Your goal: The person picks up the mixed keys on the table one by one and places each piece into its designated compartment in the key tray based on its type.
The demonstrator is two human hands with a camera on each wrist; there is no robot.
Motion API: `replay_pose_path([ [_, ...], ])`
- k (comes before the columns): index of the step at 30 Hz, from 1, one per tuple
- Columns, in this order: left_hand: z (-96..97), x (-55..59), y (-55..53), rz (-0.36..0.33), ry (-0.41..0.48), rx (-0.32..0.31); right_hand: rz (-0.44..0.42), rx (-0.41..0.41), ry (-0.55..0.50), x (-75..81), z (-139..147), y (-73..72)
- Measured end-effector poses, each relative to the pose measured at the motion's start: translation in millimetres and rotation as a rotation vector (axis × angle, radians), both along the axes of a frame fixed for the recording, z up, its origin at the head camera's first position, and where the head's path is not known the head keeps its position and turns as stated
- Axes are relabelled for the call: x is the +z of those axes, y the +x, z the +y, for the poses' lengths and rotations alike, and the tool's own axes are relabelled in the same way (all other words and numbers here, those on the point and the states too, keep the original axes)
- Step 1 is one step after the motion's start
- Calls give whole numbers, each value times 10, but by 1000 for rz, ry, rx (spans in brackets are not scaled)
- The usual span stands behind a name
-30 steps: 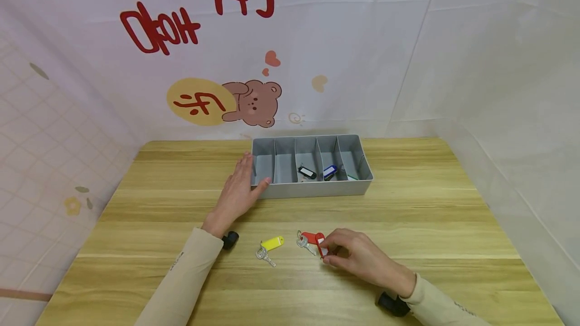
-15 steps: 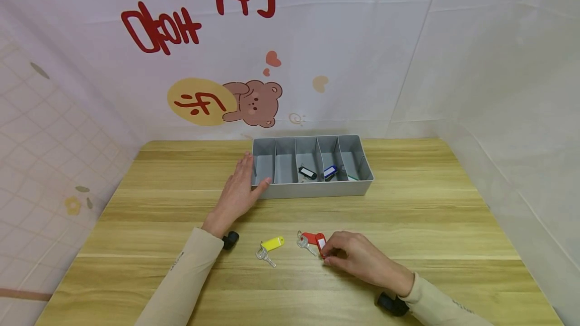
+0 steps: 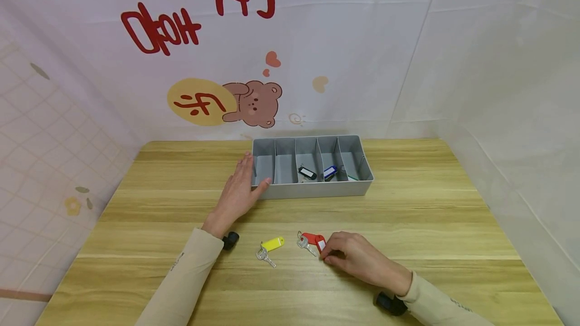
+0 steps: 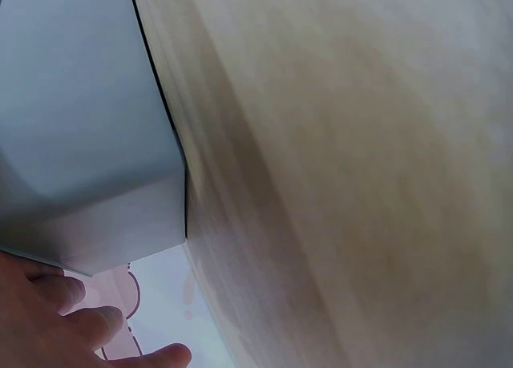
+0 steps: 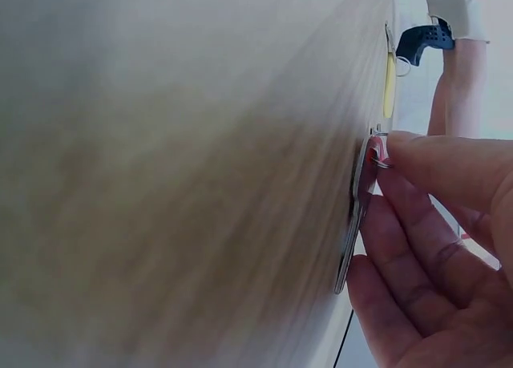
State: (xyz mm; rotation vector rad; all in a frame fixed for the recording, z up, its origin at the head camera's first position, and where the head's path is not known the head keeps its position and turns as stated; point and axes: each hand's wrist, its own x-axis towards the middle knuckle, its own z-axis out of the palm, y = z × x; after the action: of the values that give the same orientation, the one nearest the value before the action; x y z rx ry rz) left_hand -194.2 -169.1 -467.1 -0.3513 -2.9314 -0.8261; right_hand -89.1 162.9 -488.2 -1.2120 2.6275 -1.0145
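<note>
My left hand (image 3: 236, 187) lies with straight fingers along the left end of a grey compartment tray (image 3: 312, 190), its thumb at the front rim. My right hand (image 3: 360, 255) pinches a key with a red tag (image 3: 320, 243) close to the tabletop. In the right wrist view the thumb meets its metal ring (image 5: 383, 164), and the key (image 5: 348, 252) lies along the other fingertips. Touching or overlapping that tag on its left is a second red tag (image 3: 309, 237) with a silver key (image 3: 305, 243). Farther left lies a yellow tag (image 3: 273, 244) with its key (image 3: 266, 256).
Inside the tray, a black tag (image 3: 307, 172) sits in the middle compartment and a blue tag (image 3: 330, 171) in the one right of it. Something green (image 3: 352, 178) shows in the rightmost compartment. A white printed cloth (image 3: 362, 64) hangs behind the wooden table (image 3: 181, 165).
The red tag at my right fingertips was tilted up on edge and has turned to lie flatter beside the other red tag. My left hand and the tray have stayed put.
</note>
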Motion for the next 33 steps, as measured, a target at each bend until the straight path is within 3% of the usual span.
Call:
replay_pose_path([
  [6,-2,2,5,-4,2,1,26,4,-7,-2,1,2],
  [15,-13,-3,-6,-6,5,-7,140,-21,-73,38,24,-2],
  [26,-12,0,-2,-6,5,-5,149,-17,-176,119,83,-25],
  [33,-7,-7,-3,0,1,-5,136,-63,-193,154,101,-30],
])
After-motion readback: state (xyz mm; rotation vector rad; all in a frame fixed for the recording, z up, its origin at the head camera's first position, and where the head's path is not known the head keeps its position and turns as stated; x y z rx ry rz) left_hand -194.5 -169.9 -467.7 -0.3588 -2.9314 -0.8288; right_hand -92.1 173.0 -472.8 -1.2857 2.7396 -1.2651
